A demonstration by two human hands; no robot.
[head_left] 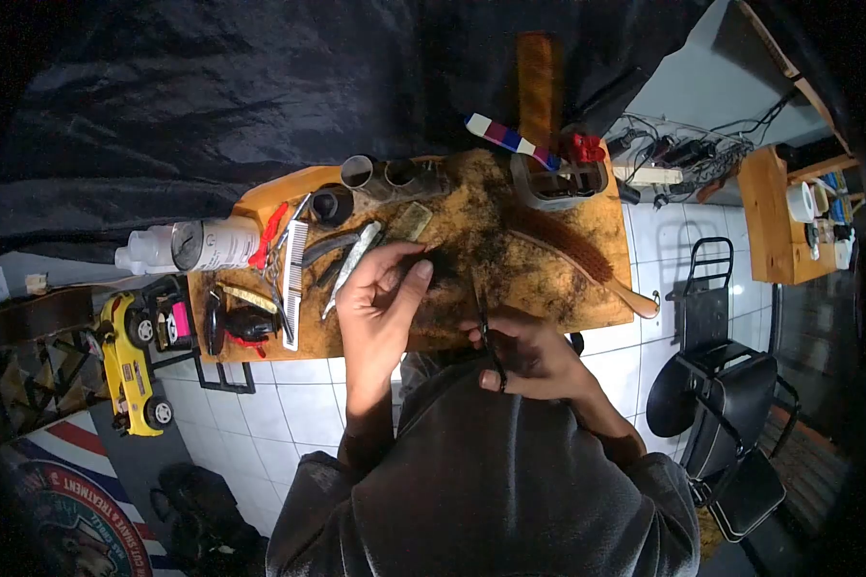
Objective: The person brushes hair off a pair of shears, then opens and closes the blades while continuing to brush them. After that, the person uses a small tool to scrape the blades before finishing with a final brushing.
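My left hand (383, 300) is over the front of the wooden table, thumb and fingers closed at the tips. A clump of dark hair (442, 268) shows at those fingertips. In my right hand (537, 354) is a pair of scissors (484, 332) with dark handles, its narrow blades pointing away from me, just right of the clump. Dark hair clippings cover the tabletop (496, 212). Left of my left hand lie a white comb (294, 288) and a patterned white-handled tool (358, 252). Beyond my right hand is a wooden-handled brush (573, 248).
Spray bottles (216, 242), dark cups (358, 173), a hair clipper (252, 320) and a plastic tub (560, 188) stand or lie on the table. A black chair (722, 404) is at right, a yellow toy car (130, 370) at left. Black sheeting hangs behind.
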